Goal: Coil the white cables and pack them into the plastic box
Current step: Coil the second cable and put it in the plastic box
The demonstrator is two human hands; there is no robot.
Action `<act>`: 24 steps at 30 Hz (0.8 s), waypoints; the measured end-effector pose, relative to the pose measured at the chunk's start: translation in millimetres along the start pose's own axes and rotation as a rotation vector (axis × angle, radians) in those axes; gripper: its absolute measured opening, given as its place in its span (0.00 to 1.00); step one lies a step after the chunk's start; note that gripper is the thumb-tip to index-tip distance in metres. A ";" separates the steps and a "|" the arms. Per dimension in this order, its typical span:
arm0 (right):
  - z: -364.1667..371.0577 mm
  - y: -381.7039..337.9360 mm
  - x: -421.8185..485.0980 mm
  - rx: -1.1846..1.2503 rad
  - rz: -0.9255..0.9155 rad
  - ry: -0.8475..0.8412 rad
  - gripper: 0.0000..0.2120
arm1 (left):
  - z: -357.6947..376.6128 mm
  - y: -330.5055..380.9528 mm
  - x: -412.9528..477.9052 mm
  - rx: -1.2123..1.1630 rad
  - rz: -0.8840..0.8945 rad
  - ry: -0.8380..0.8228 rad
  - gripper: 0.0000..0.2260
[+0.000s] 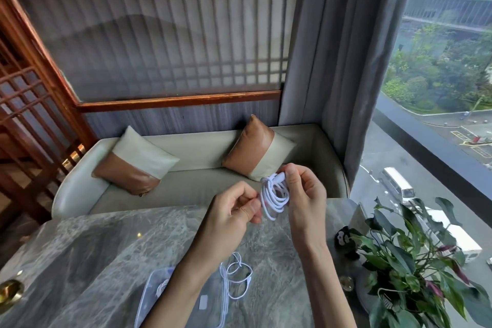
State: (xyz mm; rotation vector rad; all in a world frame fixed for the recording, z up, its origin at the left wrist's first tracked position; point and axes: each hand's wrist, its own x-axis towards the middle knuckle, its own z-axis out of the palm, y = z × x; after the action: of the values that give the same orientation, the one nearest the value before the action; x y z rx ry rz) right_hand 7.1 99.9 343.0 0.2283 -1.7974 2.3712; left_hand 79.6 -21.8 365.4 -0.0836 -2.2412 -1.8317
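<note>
Over the marble table (106, 247), my right hand (303, 194) pinches a white coiled cable (274, 196); my left hand (234, 210) grips its loops.

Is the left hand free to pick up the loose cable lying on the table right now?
Probably not yet: the left hand is pinching the coiled cable with the right hand. The loose cable itself lies unobstructed.

Looking like a high-rise lounge or tea-room booth: cushioned bench (186, 184) with two pillows (138, 165) sitting behind a marble worktop (93, 261), wooden lattice screen (24, 104), grey curtain (338, 61), window (439, 88) overlooking street traffic, potted plant (415, 261) standing at right.
</note>
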 end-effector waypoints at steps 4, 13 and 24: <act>30.3 31.1 -24.2 0.000 0.338 -0.171 0.22 | -13.5 -19.8 -12.0 -0.031 -0.077 0.026 0.06; 74.1 94.9 -77.2 -0.017 0.752 -0.538 0.14 | -112.8 -105.3 -74.6 0.144 -0.527 0.152 0.09; 144.4 222.3 -158.2 -0.171 0.970 -0.396 0.08 | -222.9 -251.6 -146.5 0.418 -0.915 0.003 0.11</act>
State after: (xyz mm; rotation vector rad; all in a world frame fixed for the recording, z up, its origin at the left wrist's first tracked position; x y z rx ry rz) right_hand 117.2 -103.6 138.7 -0.2996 -2.7529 2.8547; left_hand 205.6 -275.0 132.1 1.1836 -2.8482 -1.5792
